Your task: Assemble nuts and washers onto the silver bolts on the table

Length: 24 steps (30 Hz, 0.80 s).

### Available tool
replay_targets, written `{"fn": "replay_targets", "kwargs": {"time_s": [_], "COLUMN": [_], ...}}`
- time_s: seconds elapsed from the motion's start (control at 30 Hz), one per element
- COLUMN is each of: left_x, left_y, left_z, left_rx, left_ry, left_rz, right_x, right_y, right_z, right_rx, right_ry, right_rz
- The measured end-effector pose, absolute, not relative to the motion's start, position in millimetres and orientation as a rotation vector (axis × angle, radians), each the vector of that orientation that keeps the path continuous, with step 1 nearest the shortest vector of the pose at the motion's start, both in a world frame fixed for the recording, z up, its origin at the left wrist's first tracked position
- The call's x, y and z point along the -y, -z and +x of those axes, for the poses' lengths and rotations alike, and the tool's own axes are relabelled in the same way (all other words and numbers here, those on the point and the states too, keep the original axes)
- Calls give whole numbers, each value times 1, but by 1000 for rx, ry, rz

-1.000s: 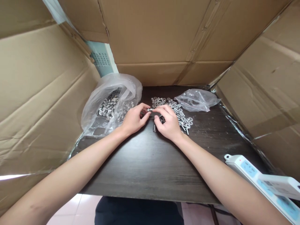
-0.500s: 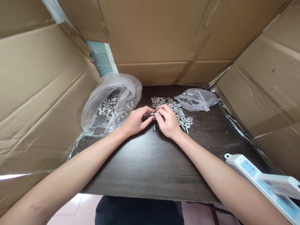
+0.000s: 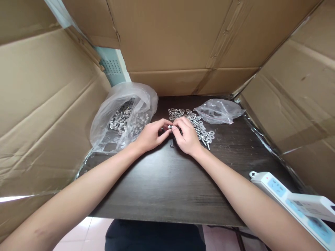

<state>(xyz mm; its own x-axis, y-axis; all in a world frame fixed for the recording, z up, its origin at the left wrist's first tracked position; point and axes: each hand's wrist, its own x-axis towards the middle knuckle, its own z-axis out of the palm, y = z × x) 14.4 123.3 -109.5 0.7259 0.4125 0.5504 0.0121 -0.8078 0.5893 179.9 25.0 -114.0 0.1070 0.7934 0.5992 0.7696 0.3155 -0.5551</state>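
A small metal bolt (image 3: 170,127) lies crosswise between my fingertips above the dark table. My left hand (image 3: 154,133) pinches it from the left, thumb below and index finger above. From the right, my right hand (image 3: 186,135) is closed on its other end, so that part is hidden. Whether a washer or nut sits on the bolt is too small to tell. Just below my fingers a loose bolt (image 3: 172,143) stands on its head on the table. Behind and right of my right hand spreads a pile of washers, nuts and bolts (image 3: 201,129).
An open plastic bag (image 3: 95,127) holding many bolts sits to the left. A crumpled clear bag (image 3: 220,111) lies at the back right. Cardboard walls (image 3: 183,35) enclose the table (image 3: 162,188). A white power strip (image 3: 281,190) rests at the front right.
Both hands hold nearly the same place and grip on the bolt, with only slight finger movement. The view has shifted a little.
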Motion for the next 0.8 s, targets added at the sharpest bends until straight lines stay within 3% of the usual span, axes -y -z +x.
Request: {"fn": "replay_targets", "kwargs": {"time_s": [0.8], "left_x": [-127], "left_y": [114], "left_z": [14], "left_rx": [-410], "left_ry": [-980], "left_rz": [2419], "right_x": [-24], "right_y": [116], "right_z": [180], "right_rx": [1595], "right_ry": [-1], "right_rz": [-1468]}}
